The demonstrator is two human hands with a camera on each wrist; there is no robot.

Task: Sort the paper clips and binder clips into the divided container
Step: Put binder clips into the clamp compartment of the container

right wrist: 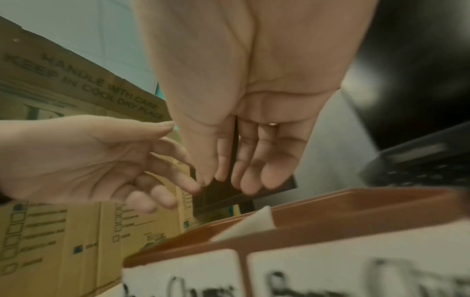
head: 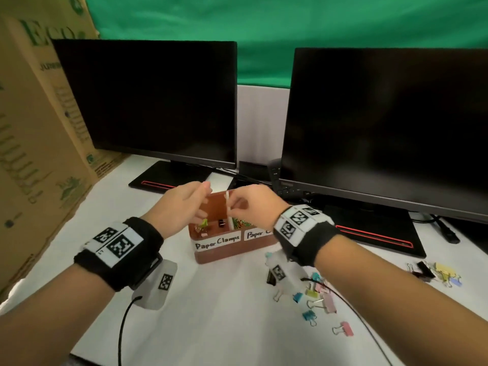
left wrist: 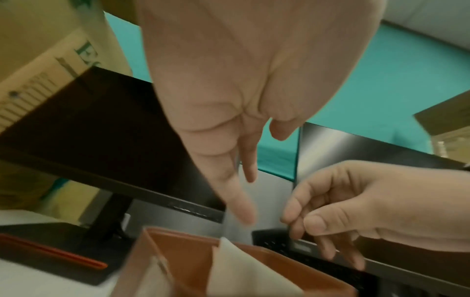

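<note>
The brown divided container (head: 237, 253) (left wrist: 178, 235) (right wrist: 356, 193) stands mid-table, labelled "Paper Clamps" on its left half. A white divider (head: 229, 215) (left wrist: 236, 267) (right wrist: 254, 221) splits it. A few binder clips (head: 203, 223) lie in the left compartment and coloured paper clips (head: 241, 223) in the right one. My left hand (head: 204, 199) (left wrist: 248, 172) (right wrist: 157, 180) hovers over the left compartment, fingers spread and holding nothing. My right hand (head: 235, 204) (left wrist: 297, 219) (right wrist: 229, 176) hangs over the right compartment beside the divider. Its thumb presses the index finger, and nothing shows between them.
Loose pastel binder clips (head: 320, 299) lie on the white table near my right forearm, with another heap (head: 438, 273) farther right. Two dark monitors (head: 158, 101) (head: 383, 122) stand close behind the container. A large cardboard box (head: 31, 154) fills the left side. Wrist cables trail over the table.
</note>
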